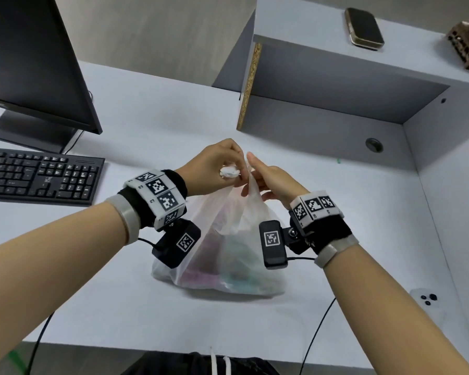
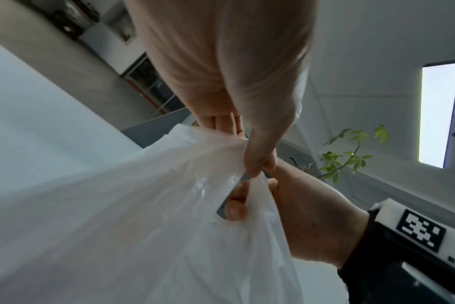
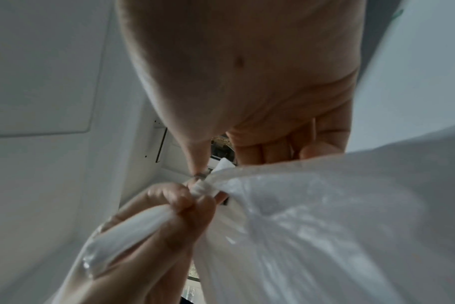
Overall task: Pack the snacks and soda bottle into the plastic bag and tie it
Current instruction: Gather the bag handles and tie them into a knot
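Filled plastic bag (image 1: 217, 255) stands mid-bench. Left hand (image 1: 214, 166) clenches one twisted handle; right hand (image 1: 271, 180) pinches the other, directly above the bag. Handles cross between hands; knot unfinished.

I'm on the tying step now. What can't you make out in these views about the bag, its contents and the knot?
- Contents of the plastic bag: head view, only coloured blurs through the film; snacks and bottle indistinguishable.
- Knot: left hand and right hand cover it; wrist views blurred.
- Bag base: cut off in both wrist views.
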A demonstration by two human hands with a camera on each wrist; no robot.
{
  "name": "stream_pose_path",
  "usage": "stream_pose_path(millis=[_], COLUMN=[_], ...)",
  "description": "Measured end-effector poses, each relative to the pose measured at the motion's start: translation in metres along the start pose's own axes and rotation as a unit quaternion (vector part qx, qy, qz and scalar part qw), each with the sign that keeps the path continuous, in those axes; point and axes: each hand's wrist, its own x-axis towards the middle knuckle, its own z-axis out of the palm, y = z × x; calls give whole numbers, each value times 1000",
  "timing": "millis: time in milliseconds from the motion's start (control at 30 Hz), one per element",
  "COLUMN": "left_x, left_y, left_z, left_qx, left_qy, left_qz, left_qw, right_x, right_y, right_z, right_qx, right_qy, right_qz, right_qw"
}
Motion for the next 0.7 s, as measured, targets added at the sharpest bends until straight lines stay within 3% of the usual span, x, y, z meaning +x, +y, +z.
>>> stream_pose_path(millis=[233,400,533,700], left_x=[-2,-3,-17,-43], left_y=[-14,-18,-27,-55], left_z=[8,15,22,16], left_qx=[-50,-73,-128,-103], left_qy=[34,44,50,42], left_qz=[-20,-126,-195,-275], left_qw=[998,988,971,955], right_x=[14,24,37,38], right_y=[6,14,36,69], right_z=[-3,-4,-10,-23], right_qx=[168,168,133,207], right_qy=[8,124,234,253], right_qz=[17,-5,34,95], right_qw=[986,978,963,940])
